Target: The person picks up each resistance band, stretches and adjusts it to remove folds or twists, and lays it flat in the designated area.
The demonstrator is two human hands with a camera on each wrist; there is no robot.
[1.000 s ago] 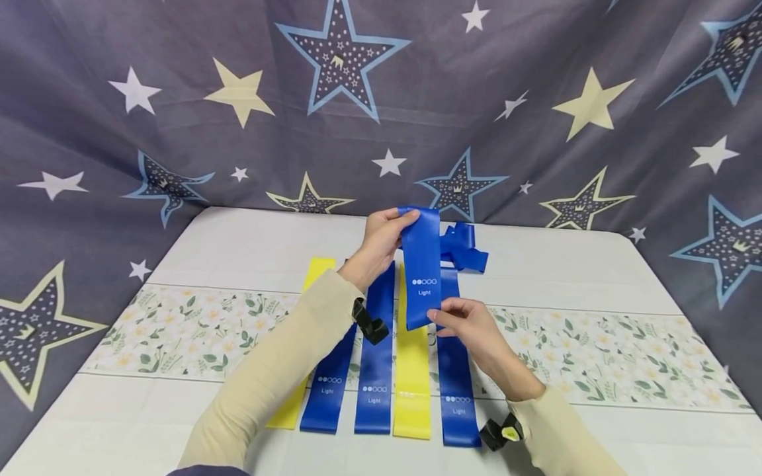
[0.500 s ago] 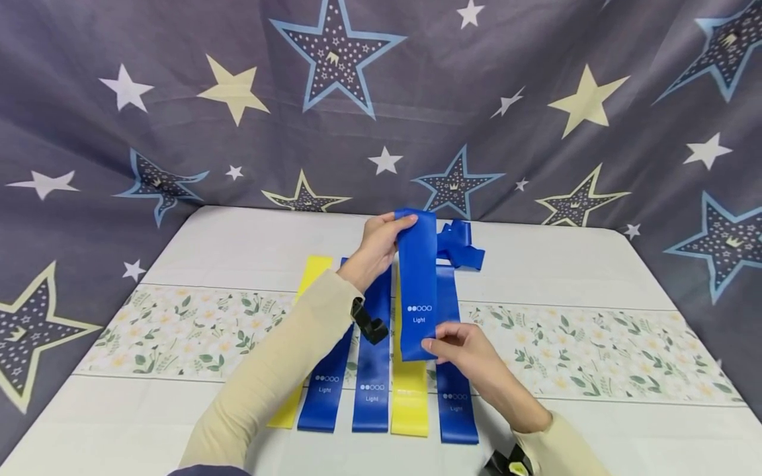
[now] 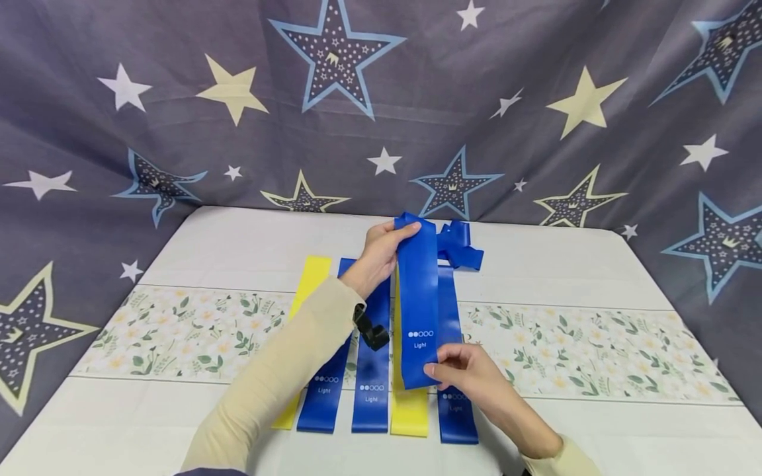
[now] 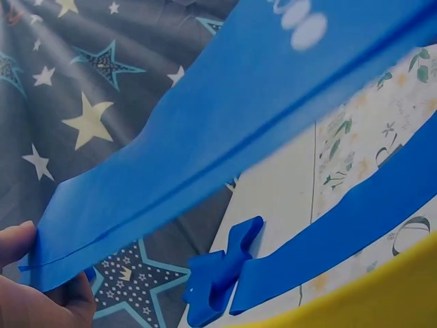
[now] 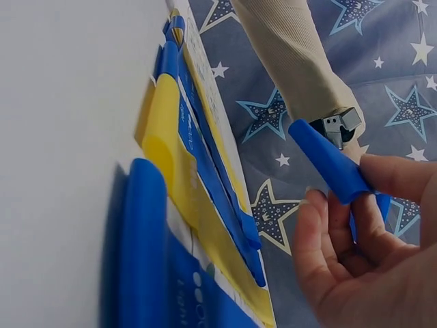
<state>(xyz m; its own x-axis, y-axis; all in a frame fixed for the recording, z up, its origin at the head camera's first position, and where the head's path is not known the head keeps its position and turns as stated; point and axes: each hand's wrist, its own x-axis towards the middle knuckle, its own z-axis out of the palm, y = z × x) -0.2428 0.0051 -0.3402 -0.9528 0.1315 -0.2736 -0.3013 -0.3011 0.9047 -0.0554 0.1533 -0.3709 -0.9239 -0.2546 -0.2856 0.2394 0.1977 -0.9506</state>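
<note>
A blue resistance band [image 3: 418,291] printed "Light" is stretched out lengthwise above the table. My left hand [image 3: 378,253] pinches its far end, thumb on top. At the near end, my right hand [image 3: 470,371] grips the right corner between thumb and fingers; in the right wrist view, that folded band end [image 5: 331,164] shows between them. Below it lies a yellow band [image 3: 409,420], partly covered in the head view. Just right of that is a flat blue band [image 3: 457,426], overlapped by my right hand.
Left of the held band lie two blue bands [image 3: 370,410] [image 3: 321,410] and a yellow band [image 3: 315,268], side by side. A crumpled blue band [image 3: 458,246] sits at the back of the white table [image 3: 565,271]. Behind hangs a star-patterned cloth [image 3: 512,39].
My right hand has moved toward me with the near end of the blue band, drawing it out longer. My left hand stays at the far end, slightly lower.
</note>
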